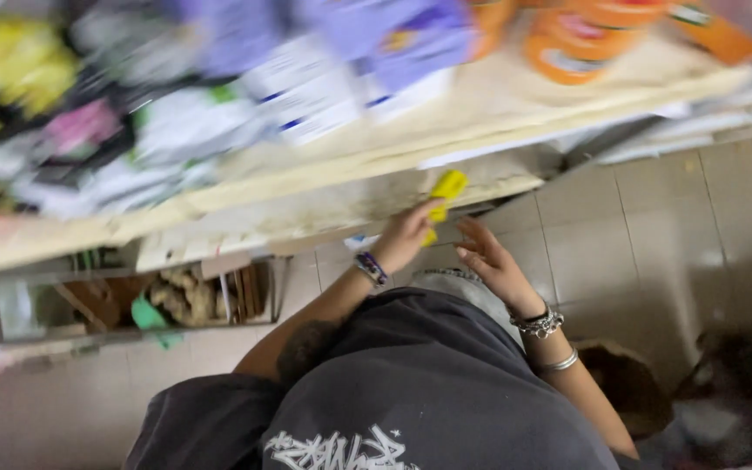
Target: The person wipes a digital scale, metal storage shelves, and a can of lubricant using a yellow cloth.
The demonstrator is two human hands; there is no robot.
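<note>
Grey sweatshirt (428,392) fills the lower frame. Above it, the left hand (406,235) grips a yellow cloth (444,193) at centre frame, long axis tilted upward against the wooden shelf (306,213) edge. Just right, the right hand (491,261) hovers open and empty.

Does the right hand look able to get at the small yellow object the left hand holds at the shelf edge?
Probably yes: the right hand is open, empty and just beside the left hand, with nothing between it and the small yellow object.

Blurred shelf goods (306,87), tiled floor (637,235)
</note>
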